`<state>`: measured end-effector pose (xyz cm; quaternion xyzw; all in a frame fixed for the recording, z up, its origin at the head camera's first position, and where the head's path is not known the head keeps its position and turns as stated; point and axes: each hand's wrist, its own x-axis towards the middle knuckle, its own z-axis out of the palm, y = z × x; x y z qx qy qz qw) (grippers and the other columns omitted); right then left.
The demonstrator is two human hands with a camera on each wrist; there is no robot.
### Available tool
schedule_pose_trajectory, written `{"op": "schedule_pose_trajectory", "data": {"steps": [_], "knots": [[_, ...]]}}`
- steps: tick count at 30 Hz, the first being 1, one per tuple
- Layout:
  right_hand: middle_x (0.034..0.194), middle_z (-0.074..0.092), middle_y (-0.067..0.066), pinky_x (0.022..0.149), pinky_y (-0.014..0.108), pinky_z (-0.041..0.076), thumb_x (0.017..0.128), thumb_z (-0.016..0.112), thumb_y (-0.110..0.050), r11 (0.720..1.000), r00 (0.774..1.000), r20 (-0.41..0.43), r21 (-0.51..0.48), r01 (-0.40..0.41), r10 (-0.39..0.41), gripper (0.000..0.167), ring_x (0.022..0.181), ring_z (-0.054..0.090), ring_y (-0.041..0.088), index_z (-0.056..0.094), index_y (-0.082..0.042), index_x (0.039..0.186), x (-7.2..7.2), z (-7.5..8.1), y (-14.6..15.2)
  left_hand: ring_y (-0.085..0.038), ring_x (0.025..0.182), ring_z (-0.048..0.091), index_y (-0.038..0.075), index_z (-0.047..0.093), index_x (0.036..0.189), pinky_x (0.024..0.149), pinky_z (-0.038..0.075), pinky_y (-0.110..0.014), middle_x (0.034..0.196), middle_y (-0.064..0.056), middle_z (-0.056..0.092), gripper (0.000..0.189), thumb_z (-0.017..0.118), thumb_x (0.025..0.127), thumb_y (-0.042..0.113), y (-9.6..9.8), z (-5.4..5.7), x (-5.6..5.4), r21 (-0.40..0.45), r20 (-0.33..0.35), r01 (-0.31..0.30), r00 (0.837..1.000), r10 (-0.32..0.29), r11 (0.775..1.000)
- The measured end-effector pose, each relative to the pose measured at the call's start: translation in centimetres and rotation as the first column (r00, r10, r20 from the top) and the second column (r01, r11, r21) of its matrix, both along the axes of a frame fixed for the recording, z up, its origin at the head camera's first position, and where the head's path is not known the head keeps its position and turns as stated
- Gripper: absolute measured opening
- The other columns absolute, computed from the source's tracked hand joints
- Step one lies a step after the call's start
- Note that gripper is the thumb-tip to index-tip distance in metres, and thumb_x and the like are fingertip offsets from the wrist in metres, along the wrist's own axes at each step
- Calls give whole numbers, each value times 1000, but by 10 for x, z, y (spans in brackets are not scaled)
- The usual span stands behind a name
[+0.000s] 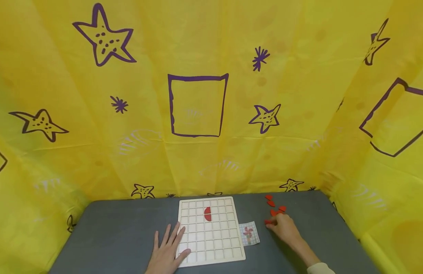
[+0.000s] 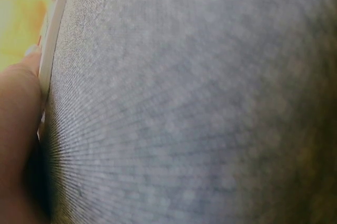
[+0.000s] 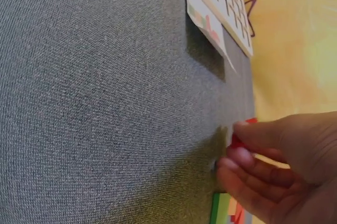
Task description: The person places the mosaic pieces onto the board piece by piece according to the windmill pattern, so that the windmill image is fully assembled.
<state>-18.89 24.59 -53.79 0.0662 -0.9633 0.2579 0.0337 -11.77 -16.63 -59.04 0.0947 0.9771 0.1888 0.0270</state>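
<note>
A pale gridded board (image 1: 197, 243) lies on the grey table, with two red quarter-round pieces (image 1: 207, 217) in neighbouring cells of its upper half. My left hand (image 1: 166, 251) rests at the board's left edge, fingers straight and thumb on the lower left corner; the left wrist view shows mostly blurred grey cloth. Right of the board, my right hand (image 1: 283, 228) pinches a red piece (image 3: 236, 142) between thumb and fingertips. Its full outline is hidden by the fingers. A small pattern card (image 1: 249, 233) with a red and green figure on a grid sits against the board's right edge.
Several loose red pieces (image 1: 271, 203) lie beyond my right hand. A green piece (image 3: 219, 208) shows below that hand in the right wrist view. Yellow cloth (image 1: 197, 163) with purple stars and squares hangs behind the table and at both sides.
</note>
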Motion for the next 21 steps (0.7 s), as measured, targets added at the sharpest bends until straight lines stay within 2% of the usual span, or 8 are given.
{"op": "schedule_pose_trajectory", "data": {"steps": [7,12,14,21], "knots": [[72,69,-4,58,27,51,77,82,-8,995,1000,8,-98,17,-16,8,64,61,8,76,-8,83,-4,4,-1,-40,147,18,20,37,153,110,-2,-69,161,-4,26,80,43,91,70,1,0,0,2,-4,-6,1000,6,1000],[74,64,-4,60,26,51,78,80,-4,991,1000,-24,-136,2,-5,33,66,60,8,73,-5,111,-8,7,-5,-40,147,17,20,36,154,111,-2,-69,161,-4,25,80,42,92,70,1,1,0,2,1,-5,1000,5,1000],[73,64,-3,59,26,50,79,78,-1,990,999,-41,-139,-8,2,38,64,58,7,71,-5,116,-8,7,-6,-40,147,17,20,36,154,111,-2,-69,161,-4,25,80,42,92,71,1,1,0,2,5,-4,1000,3,1000],[81,72,0,63,28,54,81,77,-1,984,999,-52,-179,-10,1,20,69,65,11,76,-7,100,-9,7,-10,-40,147,16,20,35,154,111,-2,-69,162,-4,24,81,41,92,71,1,1,0,3,8,-1,1000,1,1000]]}}
